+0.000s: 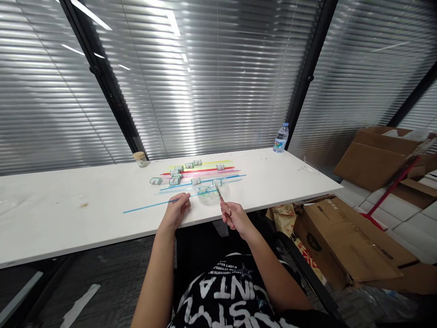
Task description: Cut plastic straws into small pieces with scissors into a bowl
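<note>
My left hand is closed around a long, thin blue straw at the table's near edge. The straw sticks out to the left, and its right end reaches over a clear shallow bowl with small bits in it. In my right hand is a pair of scissors, blades pointing up and away, close to the straw's right end. Whether the blades touch the straw I cannot tell. Behind the bowl lie several straws, among them a red straw and a yellow straw, with small labelled rolls around and on them.
The white table carries a lidded jar at the back left and a water bottle at the back right. Window blinds stand behind. Cardboard boxes and a red-handled tool are on the floor to the right.
</note>
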{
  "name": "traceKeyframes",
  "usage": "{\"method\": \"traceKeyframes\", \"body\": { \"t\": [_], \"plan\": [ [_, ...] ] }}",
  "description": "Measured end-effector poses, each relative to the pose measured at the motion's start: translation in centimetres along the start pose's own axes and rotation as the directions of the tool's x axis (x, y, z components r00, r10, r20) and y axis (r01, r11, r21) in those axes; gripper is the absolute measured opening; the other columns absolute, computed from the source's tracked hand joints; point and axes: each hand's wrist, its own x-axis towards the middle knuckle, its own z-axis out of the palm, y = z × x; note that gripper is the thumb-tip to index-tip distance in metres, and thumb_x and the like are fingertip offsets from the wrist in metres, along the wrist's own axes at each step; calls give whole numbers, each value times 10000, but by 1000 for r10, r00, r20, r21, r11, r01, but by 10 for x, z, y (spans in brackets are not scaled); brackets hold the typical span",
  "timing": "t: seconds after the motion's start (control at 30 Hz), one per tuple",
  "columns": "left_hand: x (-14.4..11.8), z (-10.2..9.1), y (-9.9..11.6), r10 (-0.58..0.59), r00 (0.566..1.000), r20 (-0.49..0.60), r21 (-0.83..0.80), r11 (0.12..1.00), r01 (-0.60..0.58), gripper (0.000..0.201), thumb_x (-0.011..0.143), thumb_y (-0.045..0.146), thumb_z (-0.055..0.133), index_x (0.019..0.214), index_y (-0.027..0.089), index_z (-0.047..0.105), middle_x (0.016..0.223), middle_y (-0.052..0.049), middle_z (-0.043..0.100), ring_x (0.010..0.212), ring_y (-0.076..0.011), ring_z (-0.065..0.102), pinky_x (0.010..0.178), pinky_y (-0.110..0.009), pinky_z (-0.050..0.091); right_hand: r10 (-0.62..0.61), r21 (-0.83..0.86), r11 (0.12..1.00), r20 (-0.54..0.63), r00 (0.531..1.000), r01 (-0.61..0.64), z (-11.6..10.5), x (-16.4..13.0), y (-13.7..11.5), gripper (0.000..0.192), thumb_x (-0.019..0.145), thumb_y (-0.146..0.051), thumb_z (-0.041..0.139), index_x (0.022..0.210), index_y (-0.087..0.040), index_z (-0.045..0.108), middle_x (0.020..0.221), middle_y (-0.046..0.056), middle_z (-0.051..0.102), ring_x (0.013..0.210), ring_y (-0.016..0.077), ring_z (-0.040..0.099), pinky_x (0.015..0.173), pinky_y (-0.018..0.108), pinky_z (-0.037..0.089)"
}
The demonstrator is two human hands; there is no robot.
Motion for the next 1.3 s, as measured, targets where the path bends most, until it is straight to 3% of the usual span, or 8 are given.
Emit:
{"method": "traceKeyframes", "body": {
  "t": [0.57, 1.3],
  "plan": [
    [0, 4, 2, -17, 1000, -16, -70, 997, 16, 425, 705, 388, 735, 525, 171, 417, 498, 67, 321, 459, -57, 311, 455, -213, 255, -12, -30, 999, 12, 1000, 12, 1, -1, -2, 479, 801, -620, 581, 662, -190, 422, 543, -47, 491, 367, 31, 260, 372, 209, 137],
    [0, 1, -2, -28, 999, 33, 23, 999, 27, 464, 697, 414, 739, 522, 179, 379, 525, 66, 283, 478, -62, 304, 453, -207, 249, -39, -81, 996, -12, 999, 38, 1, 0, 0, 496, 767, -620, 622, 622, -200, 402, 511, -46, 473, 395, 49, 268, 401, 217, 184]
  ]
}}
